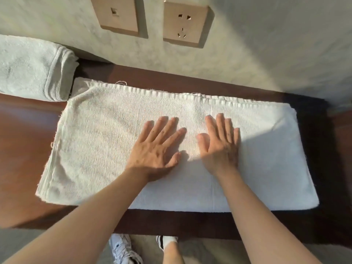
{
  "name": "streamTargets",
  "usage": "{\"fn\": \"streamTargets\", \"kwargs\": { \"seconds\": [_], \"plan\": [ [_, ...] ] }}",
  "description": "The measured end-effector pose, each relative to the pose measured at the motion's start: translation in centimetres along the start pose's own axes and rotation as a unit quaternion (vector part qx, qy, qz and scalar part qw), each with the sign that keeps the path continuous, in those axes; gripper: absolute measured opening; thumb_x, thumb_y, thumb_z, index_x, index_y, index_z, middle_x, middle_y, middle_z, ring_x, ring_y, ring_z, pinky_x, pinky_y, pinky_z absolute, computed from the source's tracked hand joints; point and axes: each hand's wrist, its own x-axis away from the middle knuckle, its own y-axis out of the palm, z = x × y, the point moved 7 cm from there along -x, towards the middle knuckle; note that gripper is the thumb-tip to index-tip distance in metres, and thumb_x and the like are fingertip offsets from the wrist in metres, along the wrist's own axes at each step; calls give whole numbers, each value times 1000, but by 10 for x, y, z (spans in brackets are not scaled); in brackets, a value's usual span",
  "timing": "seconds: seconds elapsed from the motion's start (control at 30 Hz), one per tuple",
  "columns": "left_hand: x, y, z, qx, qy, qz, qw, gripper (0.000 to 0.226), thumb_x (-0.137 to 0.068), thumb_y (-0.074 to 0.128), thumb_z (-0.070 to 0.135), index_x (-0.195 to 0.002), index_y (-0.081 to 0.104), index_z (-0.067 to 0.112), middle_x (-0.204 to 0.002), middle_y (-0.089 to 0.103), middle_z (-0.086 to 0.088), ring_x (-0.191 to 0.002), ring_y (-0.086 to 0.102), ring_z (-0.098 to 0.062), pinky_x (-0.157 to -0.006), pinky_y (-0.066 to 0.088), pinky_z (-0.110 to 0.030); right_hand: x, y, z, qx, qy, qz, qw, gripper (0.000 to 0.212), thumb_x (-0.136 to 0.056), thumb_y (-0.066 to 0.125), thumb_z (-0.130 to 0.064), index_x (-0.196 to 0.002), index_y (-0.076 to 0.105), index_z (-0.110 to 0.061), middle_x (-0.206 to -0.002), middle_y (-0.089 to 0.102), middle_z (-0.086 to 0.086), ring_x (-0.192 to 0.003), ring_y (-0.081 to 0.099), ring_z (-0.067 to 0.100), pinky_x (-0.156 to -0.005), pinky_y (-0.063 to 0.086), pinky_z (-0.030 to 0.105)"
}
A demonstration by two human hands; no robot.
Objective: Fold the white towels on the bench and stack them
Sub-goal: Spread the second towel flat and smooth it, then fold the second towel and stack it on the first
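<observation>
Both hands lie palm-down on a single white towel (106,141), fingers straight and slightly spread, gripping nothing. The left hand (158,149) rests near the towel's middle, its fingertips pointing toward the wall and angled a little to the right; the thumb lies out to the right side, flat on the cloth. The right hand (221,143) rests just beside it, apart from it by a narrow strip of sunlit cloth, its fingertips pointing toward the far edge and its thumb turned inward toward the left hand. The towel lies entirely beneath the fingers of both hands and extends well beyond them on every side, with more cloth to the left of the left hand than to the right of the right hand.

The towel is folded into a long rectangle lying lengthwise on a dark wooden bench (24,149). Its ribbed, layered hem runs along the far side, nearest the wall; its left end is frayed and in shade, its right end in bright sunlight. A second folded towel (32,67) sits at the bench's far left, its corner just beside the flat towel's far-left corner. On the wall (266,44) above the bench are a switch plate (116,14) and a socket plate (184,23). Below the bench edge, two shoes (122,248) stand on the floor.
</observation>
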Motion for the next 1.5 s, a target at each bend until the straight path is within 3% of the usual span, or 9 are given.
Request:
{"fn": "streamTargets", "kwargs": {
  "seconds": [0.3,0.5,0.67,0.8,0.93,1.03,1.13,1.3,1.5],
  "plan": [
    [-12,-3,5,-2,-43,-27,999,73,-98,12,63,-163,6,30,-170,-6,1,-156,-15,-24,-127,-5,-49,2,-30,108,20,104,-17,994,70,-99,7,-59,-162,-1,-29,-170,-10,2,-156,-11,22,-126,-5,49],
    [-48,2,115,47,89,9,995,66,-105,32,50,-163,10,28,-171,-4,-1,-157,-8,-25,-128,3,-48,49,-18,93,43,-42,-30,998,64,-104,15,-56,-162,3,-33,-170,-5,0,-156,-10,19,-127,0,48],
    [-62,14,126,9,62,-3,998,67,-103,30,55,-163,14,29,-171,5,-4,-157,-2,-26,-126,8,-51,57,-39,212,40,115,-17,992,65,-100,1,-62,-160,-9,-38,-169,-15,-3,-155,-16,17,-126,-1,50],
    [-78,11,163,72,29,10,997,68,-96,38,50,-158,33,21,-167,22,-10,-156,6,-34,-126,8,-55,61,-44,217,31,137,-5,990,67,-101,2,-59,-161,-8,-30,-169,-12,2,-156,-13,22,-126,-1,50],
    [-121,16,236,59,158,-17,986,65,-103,25,51,-162,20,24,-170,7,-6,-157,-1,-31,-126,6,-52,71,-46,219,15,112,2,994,65,-104,12,-56,-162,3,-30,-170,-5,1,-157,-8,21,-127,-2,47],
    [-164,18,261,39,189,-16,981,61,-106,26,50,-161,23,24,-170,10,-7,-157,2,-31,-126,6,-51,86,-57,256,-6,207,36,978,61,-107,19,-51,-161,19,-23,-168,18,8,-155,15,26,-126,13,48],
    [-202,17,271,21,143,-18,989,60,-105,29,51,-160,27,27,-169,15,-4,-155,9,-34,-122,16,-52,97,-69,267,5,249,113,962,49,-105,40,-43,-141,51,-11,-131,60,12,-121,55,31,-101,43,47],
    [-230,9,290,48,58,-8,997,46,-101,40,51,-142,45,33,-155,34,0,-136,30,-33,-101,34,-49,93,-73,264,-61,352,110,928,41,-100,53,-44,-112,61,-5,-95,69,14,-89,63,35,-81,46,46],
    [-229,-13,276,281,-28,-35,959,44,-100,48,55,-123,67,22,-116,64,1,-102,58,-17,-87,48,-34,72,-96,222,-64,254,82,962,37,-103,41,-51,-96,53,-17,-76,65,-1,-64,67,23,-54,32,28]
  ]
}}
